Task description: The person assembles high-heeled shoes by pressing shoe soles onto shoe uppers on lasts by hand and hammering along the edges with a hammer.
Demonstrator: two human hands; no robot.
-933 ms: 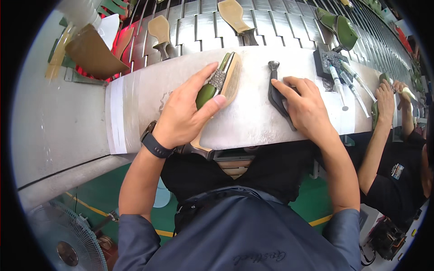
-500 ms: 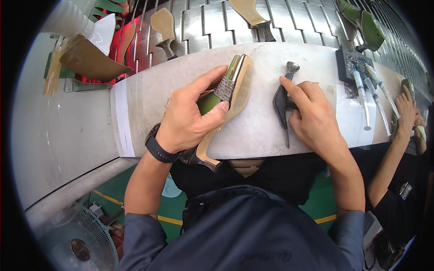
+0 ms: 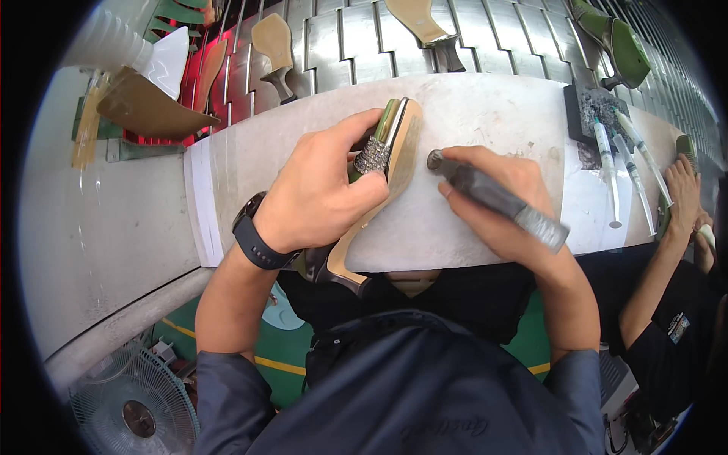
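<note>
My left hand (image 3: 322,182), a dark watch on its wrist, is closed round a green high-heeled shoe (image 3: 371,155) with a glittering stone-set band. The shoe lies on its side, its tan sole (image 3: 402,163) facing right, toe pointing away and dark heel (image 3: 345,282) at the bench's near edge. In my right hand (image 3: 508,189) is a dark cobbler's hammer (image 3: 493,193), blurred by motion. Its round metal face (image 3: 434,159) is left of my fingers, a little apart from the sole. The grey end of the tool sticks out over my wrist.
Beyond the pale bench (image 3: 462,98), a metal slat conveyor (image 3: 334,45) carries several heeled shoes. Syringes (image 3: 609,167) lean on a dark block (image 3: 584,114) at the right. A co-worker's hand (image 3: 685,193) works at far right. A brown curved shield (image 3: 148,110) and white nozzle (image 3: 168,64) stand at left.
My right hand has lifted the hammer from the bench and swung its round face left toward the shoe. My left hand still grips the shoe, barely moved.
</note>
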